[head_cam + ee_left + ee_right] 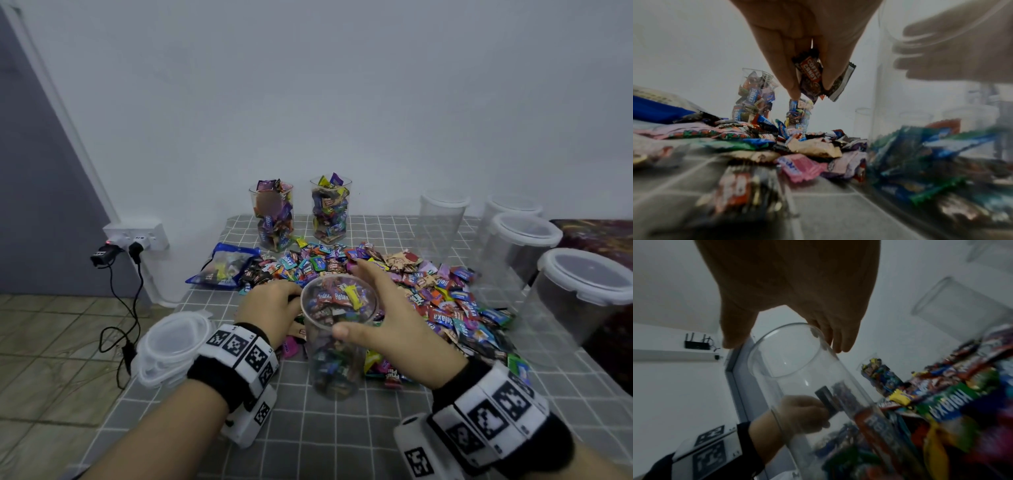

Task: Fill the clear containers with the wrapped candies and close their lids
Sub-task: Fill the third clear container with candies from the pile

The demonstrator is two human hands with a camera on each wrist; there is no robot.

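Note:
A clear container [334, 363] stands lidless at the table's middle, roughly two-thirds full of wrapped candies. My right hand [352, 301] grips it at the rim, thumb in front, fingers round the far side; the right wrist view shows the same hold, the right hand [786, 345] spanning the container [807, 386]. My left hand [274, 305] is just left of the container. In the left wrist view the left hand [810, 89] pinches a few candies, one a coffee candy [810, 71], above the loose pile [428, 298].
Two full lidless containers [272, 216] [330, 209] stand at the back. Empty lidded containers [524, 240] [582, 294] line the right side. Stacked lids [171, 346] sit at the left edge, a blue bag [222, 263] beyond them. A wall socket [137, 236] with cables is to the left.

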